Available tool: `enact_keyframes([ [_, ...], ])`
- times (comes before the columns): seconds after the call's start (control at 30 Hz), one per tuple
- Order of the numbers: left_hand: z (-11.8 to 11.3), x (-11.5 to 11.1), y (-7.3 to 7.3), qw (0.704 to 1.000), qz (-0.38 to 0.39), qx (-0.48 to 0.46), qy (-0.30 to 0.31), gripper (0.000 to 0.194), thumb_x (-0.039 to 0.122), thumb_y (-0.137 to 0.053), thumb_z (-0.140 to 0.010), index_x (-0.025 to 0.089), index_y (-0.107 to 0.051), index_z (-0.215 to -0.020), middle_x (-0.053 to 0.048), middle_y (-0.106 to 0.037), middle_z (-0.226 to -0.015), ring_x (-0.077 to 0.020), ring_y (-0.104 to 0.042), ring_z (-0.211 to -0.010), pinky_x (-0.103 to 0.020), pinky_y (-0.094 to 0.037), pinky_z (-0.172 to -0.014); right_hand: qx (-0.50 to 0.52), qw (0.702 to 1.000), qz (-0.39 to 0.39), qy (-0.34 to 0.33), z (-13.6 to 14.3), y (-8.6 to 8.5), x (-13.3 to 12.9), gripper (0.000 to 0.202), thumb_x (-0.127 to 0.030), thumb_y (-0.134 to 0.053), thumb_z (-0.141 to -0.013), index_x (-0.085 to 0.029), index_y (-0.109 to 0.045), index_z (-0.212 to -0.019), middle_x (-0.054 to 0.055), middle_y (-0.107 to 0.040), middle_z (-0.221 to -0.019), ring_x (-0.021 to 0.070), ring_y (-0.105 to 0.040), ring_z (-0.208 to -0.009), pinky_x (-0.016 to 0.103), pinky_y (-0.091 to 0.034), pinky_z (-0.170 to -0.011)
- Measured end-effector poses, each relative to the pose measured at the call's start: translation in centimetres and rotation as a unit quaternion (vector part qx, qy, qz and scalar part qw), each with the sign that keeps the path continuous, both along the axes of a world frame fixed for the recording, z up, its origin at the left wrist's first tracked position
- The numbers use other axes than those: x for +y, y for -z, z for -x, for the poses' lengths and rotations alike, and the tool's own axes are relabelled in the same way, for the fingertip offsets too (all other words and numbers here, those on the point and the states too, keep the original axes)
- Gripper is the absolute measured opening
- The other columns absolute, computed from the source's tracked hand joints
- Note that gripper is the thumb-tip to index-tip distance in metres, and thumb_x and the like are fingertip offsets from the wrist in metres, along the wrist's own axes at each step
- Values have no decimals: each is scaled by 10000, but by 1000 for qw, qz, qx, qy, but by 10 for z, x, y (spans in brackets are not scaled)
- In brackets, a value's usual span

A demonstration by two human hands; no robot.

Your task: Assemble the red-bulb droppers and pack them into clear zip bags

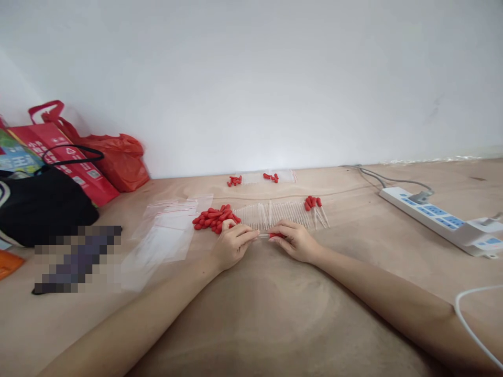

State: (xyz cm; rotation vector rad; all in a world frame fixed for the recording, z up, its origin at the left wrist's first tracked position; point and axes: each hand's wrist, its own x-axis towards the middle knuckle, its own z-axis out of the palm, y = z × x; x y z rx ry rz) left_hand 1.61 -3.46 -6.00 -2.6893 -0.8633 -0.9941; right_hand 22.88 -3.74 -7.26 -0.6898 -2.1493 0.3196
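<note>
My left hand (pixel 234 245) pinches the left end of a thin clear tube (pixel 263 235), held level above the wooden table. At the tube's right end, my right hand (pixel 294 242) has its fingers closed on a red rubber bulb (pixel 277 235). A pile of red bulbs (pixel 214 218) lies just behind my left hand. Behind both hands, a row of clear tubes (pixel 288 213) lies side by side. To the right of the row are a few tubes fitted with red bulbs (pixel 313 202).
Clear plastic bags (pixel 165 235) lie left of the bulb pile. Further left are a black bag (pixel 47 207), red bags (pixel 118 159) and a blurred dark object (pixel 78 262). A white power strip (pixel 436 214) is at the right. More bulbs (pixel 271 178) lie near the wall.
</note>
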Motion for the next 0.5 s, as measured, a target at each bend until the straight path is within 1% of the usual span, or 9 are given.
enact_keyframes([
  [0.23, -2, 0, -1, 999, 34, 15, -4, 225, 225, -397, -881, 219, -622, -872, -12, -671, -777, -115, -553, -660, -321, -274, -678, -26, 1000, -6, -8, 0, 1, -2, 196, -263, -421, -855, -180, -586, -920, 70, -585, -809, 142, -561, -726, 276, -477, -660],
  [0.5, -4, -2, 0, 999, 23, 11, 28, 205, 150, -404, -855, 197, -603, -861, -3, -649, -732, -108, -555, -636, -314, -270, -660, -28, 999, -26, -34, -1, 0, -1, 182, -264, -446, -846, -163, -591, -886, 73, -594, -795, 139, -557, -722, 262, -474, -651],
])
